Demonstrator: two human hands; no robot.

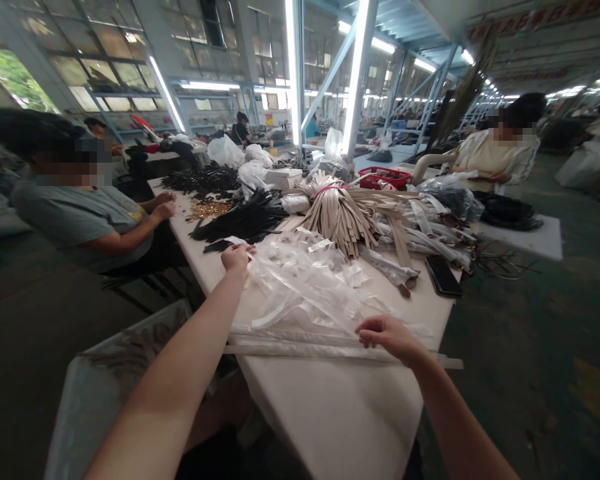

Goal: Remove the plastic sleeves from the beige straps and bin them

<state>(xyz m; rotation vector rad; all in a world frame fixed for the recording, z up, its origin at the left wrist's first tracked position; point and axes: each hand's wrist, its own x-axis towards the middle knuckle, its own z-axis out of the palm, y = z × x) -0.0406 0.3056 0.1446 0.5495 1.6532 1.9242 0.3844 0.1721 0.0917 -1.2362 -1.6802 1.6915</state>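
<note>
A long clear plastic sleeve (300, 291) stretches slantwise across the table between my two hands. My left hand (237, 257) is closed, pinching its far left end beside the black strips. At the near right end, the curled fingers of my right hand (384, 335) grip the sleeve between thumb and fingertips. Beneath it lies a loose heap of crumpled clear plastic sleeves (325, 263). Long, flat, plastic-wrapped strips (300, 345) lie crosswise on the table in front of me, close to my right hand.
Beige straps (337, 217) tied in a bundle, black strips (245, 217) and wrapped straps (440, 233) cover the far table (325, 393). A phone (444, 276) lies at the right edge. A plastic bin (85, 387) stands at lower left. Co-workers sit left (95, 220) and right (495, 157).
</note>
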